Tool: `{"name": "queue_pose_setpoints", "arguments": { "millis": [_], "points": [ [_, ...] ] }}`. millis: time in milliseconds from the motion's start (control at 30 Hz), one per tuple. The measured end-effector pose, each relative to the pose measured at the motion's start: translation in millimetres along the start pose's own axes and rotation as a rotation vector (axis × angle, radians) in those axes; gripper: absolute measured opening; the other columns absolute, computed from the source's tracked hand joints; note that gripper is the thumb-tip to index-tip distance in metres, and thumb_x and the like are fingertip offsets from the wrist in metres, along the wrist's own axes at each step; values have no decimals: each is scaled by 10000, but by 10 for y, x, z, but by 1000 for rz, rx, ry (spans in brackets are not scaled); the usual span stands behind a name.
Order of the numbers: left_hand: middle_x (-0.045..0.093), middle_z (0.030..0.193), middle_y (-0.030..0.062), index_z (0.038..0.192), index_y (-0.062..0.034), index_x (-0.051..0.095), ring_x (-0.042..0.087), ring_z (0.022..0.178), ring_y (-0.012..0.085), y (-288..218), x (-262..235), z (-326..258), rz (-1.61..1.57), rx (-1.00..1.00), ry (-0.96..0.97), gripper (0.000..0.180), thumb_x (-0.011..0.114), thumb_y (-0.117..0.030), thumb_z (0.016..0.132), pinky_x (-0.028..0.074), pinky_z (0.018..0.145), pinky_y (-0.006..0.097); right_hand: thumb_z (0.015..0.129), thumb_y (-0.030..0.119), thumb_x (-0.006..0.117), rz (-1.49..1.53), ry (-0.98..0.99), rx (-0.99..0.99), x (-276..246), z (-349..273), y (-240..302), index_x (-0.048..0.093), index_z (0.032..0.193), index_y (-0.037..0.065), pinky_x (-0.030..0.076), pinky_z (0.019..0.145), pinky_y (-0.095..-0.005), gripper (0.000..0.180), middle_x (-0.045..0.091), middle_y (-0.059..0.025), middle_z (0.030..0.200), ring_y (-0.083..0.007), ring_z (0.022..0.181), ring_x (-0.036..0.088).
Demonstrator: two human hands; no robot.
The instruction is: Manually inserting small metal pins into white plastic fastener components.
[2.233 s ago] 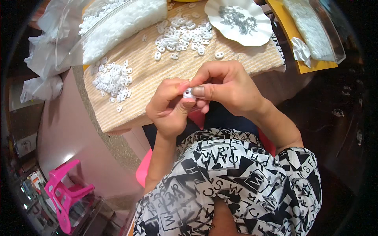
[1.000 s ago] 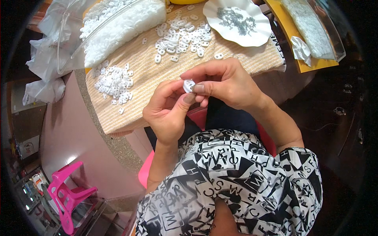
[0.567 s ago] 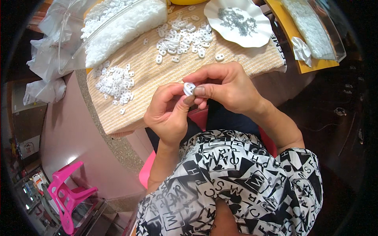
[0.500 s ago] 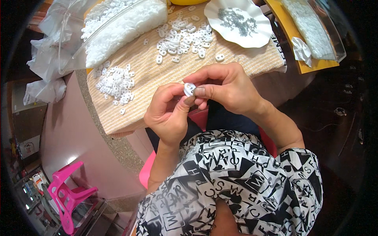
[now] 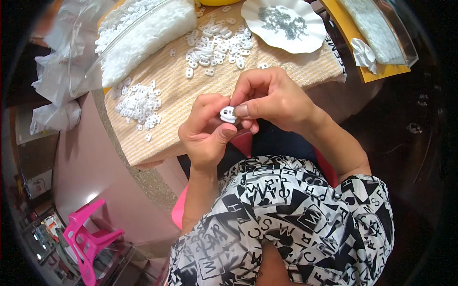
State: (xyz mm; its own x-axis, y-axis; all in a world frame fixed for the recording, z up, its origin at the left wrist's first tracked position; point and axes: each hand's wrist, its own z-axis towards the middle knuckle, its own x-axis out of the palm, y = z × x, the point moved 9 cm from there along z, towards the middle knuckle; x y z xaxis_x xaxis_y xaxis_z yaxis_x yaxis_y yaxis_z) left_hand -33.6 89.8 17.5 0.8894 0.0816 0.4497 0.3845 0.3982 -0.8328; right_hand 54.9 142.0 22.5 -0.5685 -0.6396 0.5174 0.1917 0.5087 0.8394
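Note:
A small white plastic cord lock (image 5: 228, 114), oval with dark holes, is held up between my two hands just off the near edge of the cloth-covered table. My right hand (image 5: 274, 101) pinches its right side with thumb and forefinger. From the left, my left hand (image 5: 205, 131) curls round it, the thumb just below and the fingertips behind; their exact contact is partly hidden. Beyond the hands lies a loose heap of white oval two-holed pieces (image 5: 214, 45). Smaller white pieces (image 5: 138, 106) are piled to the left.
A wavy white plate (image 5: 305, 42) holding small grey metal parts (image 5: 284, 23) stands at the far right of the striped cloth (image 5: 143, 150). Clear bins of white pieces (image 5: 148, 45) sit far left and far right (image 5: 372, 31). A pink stool (image 5: 90, 236) is on the left.
The cord lock has turned so that its holed face shows more. My left thumb has dropped lower, away from the right thumb. The view has shifted slightly.

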Motion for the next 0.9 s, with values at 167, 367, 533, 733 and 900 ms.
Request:
{"name": "queue_pose_setpoints", "arguments": {
  "millis": [167,367,533,733,900],
  "points": [
    [541,935,117,949,32,597,530,816,166,-119,-19,-33,274,90,-4,323,716,-106,683,440,688,244,747,-26,585,-1,8,0,46,-16,-3,554,784,-49,475,464,-209,54,574,-93,693,-120,564,566],
    [552,915,126,932,31,598,540,810,170,-177,-7,-66,286,147,-13,318,725,-87,666,444,681,239,749,-50,578,-21,18,-12,71,-41,-1,549,786,-58,488,467,-216,48,563,-98,686,-134,571,581],
    [542,938,120,941,36,594,537,817,167,-74,-32,-64,176,52,-7,323,722,-99,678,443,685,243,749,-50,578,-65,12,-14,76,-43,36,550,788,-57,487,470,-214,48,565,-96,689,-130,573,580],
    [533,962,114,957,38,589,528,828,161,-26,-13,-27,22,-19,1,357,716,-175,700,433,701,253,747,-43,582,-94,-33,-2,25,-47,62,555,796,-59,482,472,-215,57,575,-102,691,-126,570,578],
    [545,925,115,956,28,594,529,809,165,-66,-34,-39,172,51,-5,358,715,-193,701,428,687,250,750,-44,575,-112,-20,8,48,-50,43,559,793,-62,482,479,-215,49,579,-101,674,-127,564,575]
  ]
}}
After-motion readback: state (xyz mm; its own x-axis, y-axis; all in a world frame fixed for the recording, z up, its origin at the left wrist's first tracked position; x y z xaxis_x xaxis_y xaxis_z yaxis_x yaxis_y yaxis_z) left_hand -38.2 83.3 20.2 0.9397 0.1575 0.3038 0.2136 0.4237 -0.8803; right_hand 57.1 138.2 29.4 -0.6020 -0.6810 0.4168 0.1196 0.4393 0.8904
